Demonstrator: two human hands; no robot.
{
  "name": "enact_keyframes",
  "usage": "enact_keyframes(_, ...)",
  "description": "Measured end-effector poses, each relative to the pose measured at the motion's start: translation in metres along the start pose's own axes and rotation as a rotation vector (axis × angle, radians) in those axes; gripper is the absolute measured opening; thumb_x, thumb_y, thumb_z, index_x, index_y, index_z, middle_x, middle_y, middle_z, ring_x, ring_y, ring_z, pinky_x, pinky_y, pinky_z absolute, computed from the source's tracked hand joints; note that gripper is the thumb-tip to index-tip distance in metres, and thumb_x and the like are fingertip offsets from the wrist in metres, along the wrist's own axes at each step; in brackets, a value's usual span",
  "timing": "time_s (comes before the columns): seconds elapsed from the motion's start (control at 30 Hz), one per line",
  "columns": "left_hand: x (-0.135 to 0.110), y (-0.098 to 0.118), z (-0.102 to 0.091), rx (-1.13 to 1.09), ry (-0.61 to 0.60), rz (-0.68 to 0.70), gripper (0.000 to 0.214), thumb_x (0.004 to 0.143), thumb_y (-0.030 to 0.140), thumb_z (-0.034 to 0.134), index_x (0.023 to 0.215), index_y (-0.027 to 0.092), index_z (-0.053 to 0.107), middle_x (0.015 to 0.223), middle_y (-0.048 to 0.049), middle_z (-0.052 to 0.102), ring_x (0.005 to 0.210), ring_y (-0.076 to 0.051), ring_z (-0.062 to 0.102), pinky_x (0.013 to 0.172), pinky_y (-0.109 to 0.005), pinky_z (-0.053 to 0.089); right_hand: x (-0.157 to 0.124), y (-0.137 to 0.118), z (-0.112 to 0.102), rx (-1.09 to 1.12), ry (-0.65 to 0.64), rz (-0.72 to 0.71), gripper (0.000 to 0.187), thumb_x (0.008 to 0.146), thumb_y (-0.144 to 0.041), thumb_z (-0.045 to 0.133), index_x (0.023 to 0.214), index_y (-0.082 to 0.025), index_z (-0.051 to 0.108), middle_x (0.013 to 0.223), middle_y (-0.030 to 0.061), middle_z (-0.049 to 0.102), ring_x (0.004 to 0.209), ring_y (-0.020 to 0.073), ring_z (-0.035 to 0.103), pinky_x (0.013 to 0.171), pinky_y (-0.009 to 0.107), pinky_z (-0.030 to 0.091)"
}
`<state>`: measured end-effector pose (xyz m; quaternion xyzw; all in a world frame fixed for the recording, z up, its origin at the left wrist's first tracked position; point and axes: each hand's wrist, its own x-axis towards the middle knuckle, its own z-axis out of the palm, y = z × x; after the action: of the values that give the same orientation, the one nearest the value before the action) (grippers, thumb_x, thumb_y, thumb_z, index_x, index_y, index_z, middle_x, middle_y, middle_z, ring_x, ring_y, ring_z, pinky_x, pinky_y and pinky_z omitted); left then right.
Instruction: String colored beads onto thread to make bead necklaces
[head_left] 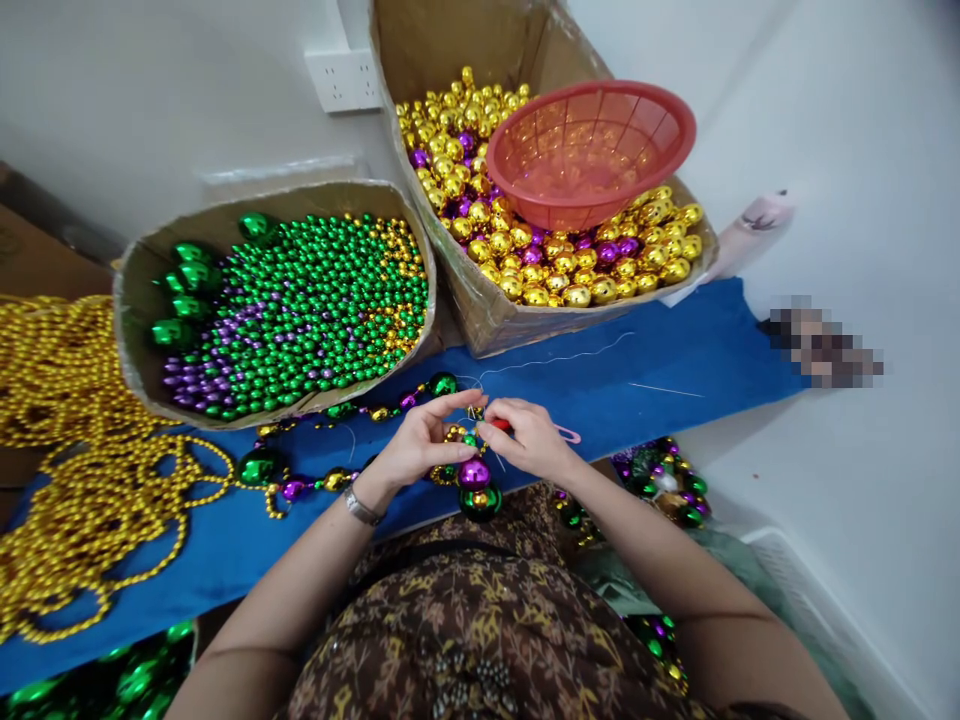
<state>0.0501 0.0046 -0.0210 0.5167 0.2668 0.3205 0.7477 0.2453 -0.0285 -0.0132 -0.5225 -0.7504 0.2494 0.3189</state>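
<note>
My left hand point(420, 440), a metal band on its wrist, has its thumb and fingers closed around the upper end of a bead strand point(474, 473). Small gold beads show between the fingers; a purple ball and a large green ball hang below. Close beside it, my right hand point(529, 437) is curled around a small tool with a red part point(501, 425) and a pink loop point(568, 434); its kind is mostly hidden. Thin thread runs by the fingertips. More of a green, purple and gold bead garland point(259, 467) lies left of my hands.
Behind stand a cardboard box point(124, 330) of small green, purple and gold beads and a taller box point(480, 325) of gold and purple balls, topped by a red plastic basket point(592, 205). Gold bead chains point(67, 500) heap on the blue cloth point(675, 340) at left. A needle-like sliver point(666, 389) lies right.
</note>
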Motion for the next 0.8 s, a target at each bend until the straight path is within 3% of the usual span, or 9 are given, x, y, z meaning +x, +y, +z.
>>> enact_keyframes(0.27,-0.002,0.007,0.009,0.089,0.077,0.045,0.064,0.066,0.019,0.081,0.126,0.025,0.06,0.138,-0.0115,0.054,0.074,-0.009,0.063,0.069,-0.024,0.055,-0.022,0.004,-0.013,0.201,0.048,0.115,0.019,0.088,-0.037,0.052,0.096,-0.021,0.058,0.089,0.0019,0.065,0.079,0.016,0.059,0.072,0.027,0.042)
enact_keyframes(0.43,0.005,0.015,0.02,0.181,0.221,0.15,0.062,0.066,0.024,0.082,0.123,0.019,0.06,0.13,-0.0125,0.06,0.095,-0.019,0.066,0.079,-0.029,0.056,-0.048,0.002,0.002,0.366,0.085,0.223,0.031,0.08,-0.043,0.063,0.101,-0.021,0.055,0.086,0.0006,0.06,0.072,0.0143,0.054,0.065,0.026,0.044)
enact_keyframes(0.6,0.005,0.02,0.025,0.118,0.158,0.125,0.059,0.067,0.023,0.081,0.122,0.02,0.059,0.13,-0.012,0.059,0.094,-0.018,0.065,0.076,-0.027,0.057,-0.049,-0.006,0.01,0.403,0.188,0.247,0.035,0.078,-0.041,0.068,0.104,-0.022,0.054,0.086,-0.0005,0.062,0.074,0.0143,0.058,0.069,0.026,0.047)
enact_keyframes(0.73,0.0,0.018,0.021,0.001,0.178,0.105,0.039,0.071,0.024,0.079,0.106,0.018,0.062,0.1,-0.0058,0.067,0.087,-0.016,0.066,0.074,-0.027,0.057,-0.042,-0.01,-0.001,0.386,0.163,0.148,0.033,0.084,-0.036,0.063,0.114,-0.022,0.058,0.105,0.0043,0.066,0.094,0.0181,0.063,0.083,0.03,0.049)
enact_keyframes(0.8,-0.001,0.018,0.02,-0.008,0.212,0.1,0.032,0.07,0.024,0.08,0.095,0.016,0.062,0.083,-0.0021,0.067,0.078,-0.013,0.066,0.073,-0.026,0.057,-0.041,-0.013,-0.008,0.292,0.131,0.085,0.034,0.087,-0.033,0.06,0.12,-0.023,0.06,0.105,0.0049,0.067,0.093,0.0181,0.063,0.085,0.032,0.049)
